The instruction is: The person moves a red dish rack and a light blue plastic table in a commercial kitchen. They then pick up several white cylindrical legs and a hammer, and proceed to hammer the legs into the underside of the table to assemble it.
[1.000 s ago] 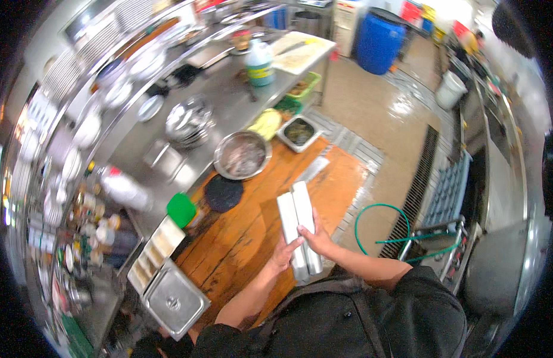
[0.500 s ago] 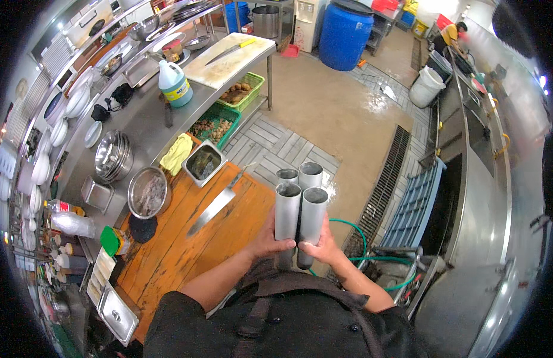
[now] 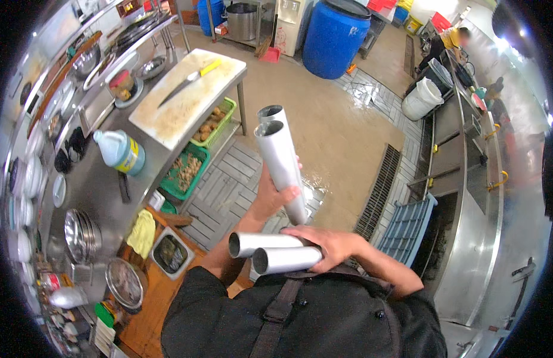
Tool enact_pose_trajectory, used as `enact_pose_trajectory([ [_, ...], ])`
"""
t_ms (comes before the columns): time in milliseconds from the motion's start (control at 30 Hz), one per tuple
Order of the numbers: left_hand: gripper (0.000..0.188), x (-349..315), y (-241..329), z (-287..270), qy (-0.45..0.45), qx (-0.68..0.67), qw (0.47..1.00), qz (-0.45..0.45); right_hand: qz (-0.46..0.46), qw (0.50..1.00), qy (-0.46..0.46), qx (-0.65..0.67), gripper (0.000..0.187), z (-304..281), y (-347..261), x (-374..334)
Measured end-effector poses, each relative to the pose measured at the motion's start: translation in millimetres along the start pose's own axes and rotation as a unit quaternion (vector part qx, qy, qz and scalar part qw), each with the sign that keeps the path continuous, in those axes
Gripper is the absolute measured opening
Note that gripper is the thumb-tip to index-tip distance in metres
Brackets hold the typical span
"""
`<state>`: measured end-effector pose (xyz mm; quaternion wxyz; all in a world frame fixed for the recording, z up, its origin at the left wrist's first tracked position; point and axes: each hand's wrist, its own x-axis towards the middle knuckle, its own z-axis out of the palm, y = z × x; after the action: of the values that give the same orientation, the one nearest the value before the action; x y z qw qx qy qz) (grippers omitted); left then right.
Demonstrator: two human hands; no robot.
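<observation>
My left hand [image 3: 268,200] is wrapped round two silvery metal tubes [image 3: 282,155], held side by side and nearly upright, tilted a little, with open tops. Lower and closer to my apron, my right hand [image 3: 337,246] grips two more metal tubes [image 3: 288,261] that lie almost level, their open ends facing left. These cross in front of my left forearm, below the upright pair. Fingers behind the tubes are partly hidden.
To the left is a wooden table [image 3: 146,316] with a metal pan [image 3: 171,253]. Beyond it, a steel counter carries a cutting board with a knife [image 3: 193,80] and a jug [image 3: 118,154]. A blue barrel [image 3: 333,42] stands ahead; a person [image 3: 446,45] works at far right.
The tubes, bundled upright between both hands, are now split into two pairs. My right hand has tipped its pair level and leftward; my left has raised its pair. My view has shifted rightward.
</observation>
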<state>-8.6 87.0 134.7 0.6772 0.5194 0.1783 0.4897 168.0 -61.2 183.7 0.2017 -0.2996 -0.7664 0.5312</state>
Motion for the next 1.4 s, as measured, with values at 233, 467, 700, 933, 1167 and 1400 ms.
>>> enact_pose_trajectory([
  [233,0.093,49.5,58.9,-25.6,-0.086,0.321,0.87,0.363,0.106,0.954,-0.254,0.122,0.086,-114.6,78.1,130.3],
  [467,0.094,86.8,80.2,-116.9,0.063,0.47,0.821,0.319,-0.01,0.904,-0.427,-0.035,0.066,-168.0,143.5,300.9],
  [700,0.114,69.9,118.8,-177.0,0.376,0.529,0.711,0.272,-0.124,0.772,-0.623,0.019,0.061,-147.8,126.2,481.1],
  [933,0.121,-19.7,148.6,-183.9,0.553,0.568,0.573,0.208,-0.146,0.654,-0.737,-0.092,0.088,-36.0,117.9,675.7],
  [1167,0.112,-99.6,205.5,-191.9,0.67,0.58,0.463,-0.025,-0.023,0.902,-0.276,-0.329,0.087,159.5,144.6,800.7],
  [1400,0.11,-158.5,211.2,-217.8,0.609,0.554,0.563,0.069,0.067,0.963,-0.166,-0.201,0.051,240.3,176.0,820.5],
])
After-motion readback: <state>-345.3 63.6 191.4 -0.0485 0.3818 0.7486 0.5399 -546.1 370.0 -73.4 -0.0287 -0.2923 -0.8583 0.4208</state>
